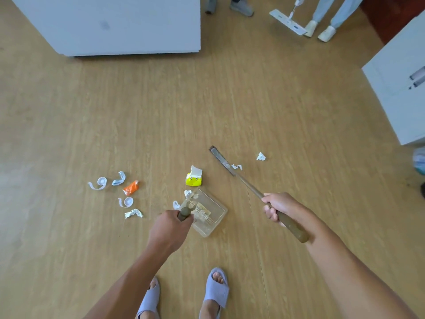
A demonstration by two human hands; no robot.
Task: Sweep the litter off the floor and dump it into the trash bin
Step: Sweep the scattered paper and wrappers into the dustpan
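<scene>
My left hand [170,229] grips the brown handle of a clear plastic dustpan [210,214] that rests on the wooden floor in front of my feet. My right hand [277,207] holds the brown handle of a long broom [232,172], whose narrow head reaches up and left onto the floor. Litter lies scattered: a yellow and white packet [194,177] just beyond the dustpan, an orange wrapper [131,187], curled white strips [99,183], crumpled paper [133,213] to the left, and small paper scraps [261,156] to the right of the broom head.
A large white cabinet [110,24] stands at the back left, another white unit [400,88] at the right. At the far end stand other people's feet and a flat mop [287,21]. A round bluish object [419,161] shows at the right edge.
</scene>
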